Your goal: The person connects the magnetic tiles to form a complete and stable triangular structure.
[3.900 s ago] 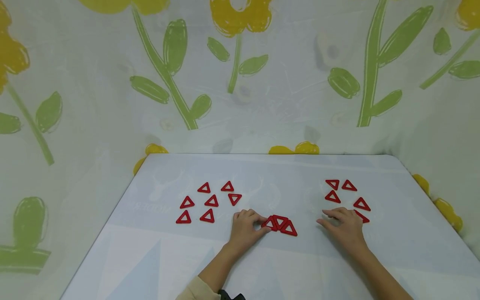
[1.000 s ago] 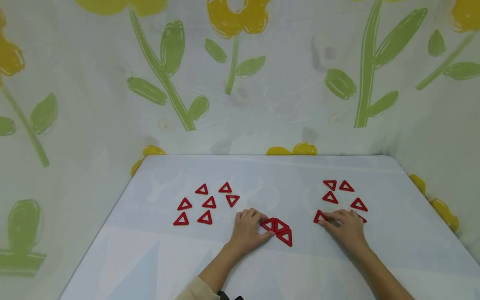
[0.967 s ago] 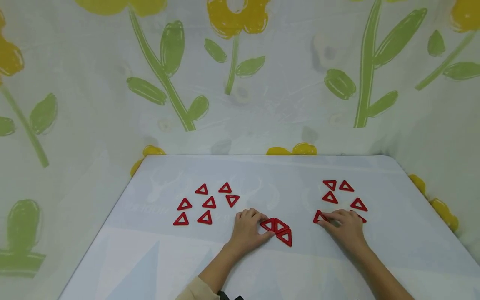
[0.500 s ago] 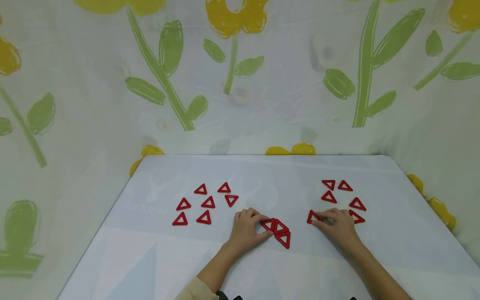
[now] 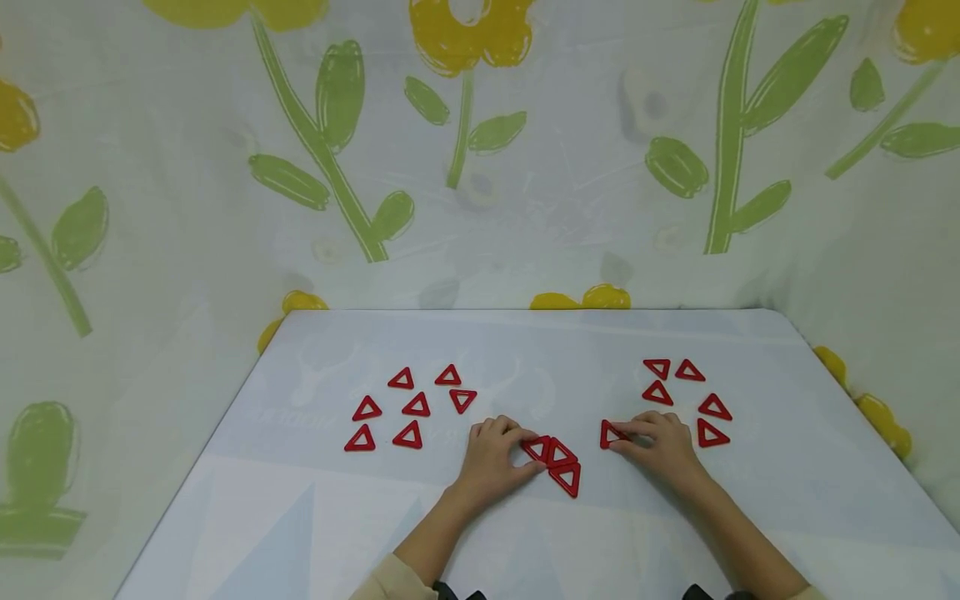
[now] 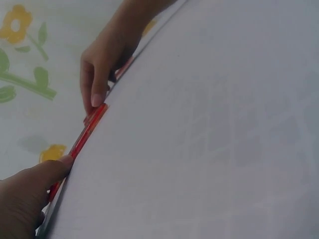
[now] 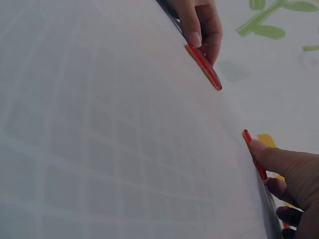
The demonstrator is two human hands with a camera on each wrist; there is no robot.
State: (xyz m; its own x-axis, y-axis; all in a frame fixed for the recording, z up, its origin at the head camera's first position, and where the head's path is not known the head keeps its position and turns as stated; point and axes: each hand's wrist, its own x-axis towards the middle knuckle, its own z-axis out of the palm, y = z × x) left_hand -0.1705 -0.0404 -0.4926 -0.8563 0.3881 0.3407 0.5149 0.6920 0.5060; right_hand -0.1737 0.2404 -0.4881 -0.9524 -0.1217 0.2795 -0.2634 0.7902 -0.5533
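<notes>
My left hand (image 5: 491,458) rests on the table and pinches the leftmost red hollow triangle tile (image 5: 547,450) between thumb and fingers. That tile touches a second red triangle tile (image 5: 552,452), and a third red triangle tile (image 5: 577,480) lies against the second's lower side. To the right, my right hand (image 5: 663,450) pinches another red triangle tile (image 5: 603,435) by its right corner, a short gap away from the group. In the right wrist view the tile (image 7: 246,134) appears edge-on under my right thumb, low at the tabletop.
Several loose red triangle tiles (image 5: 408,444) lie spread at the left of the white table (image 5: 562,358). Several more red triangle tiles (image 5: 701,433) lie at the right, behind and beside my right hand. A flower-printed cloth (image 5: 570,208) hangs beyond the table.
My right hand, bare of any tile in the oldest frame, now holds one and has moved left with it. The third tile of the group has turned and shifted downward. My left hand stays put.
</notes>
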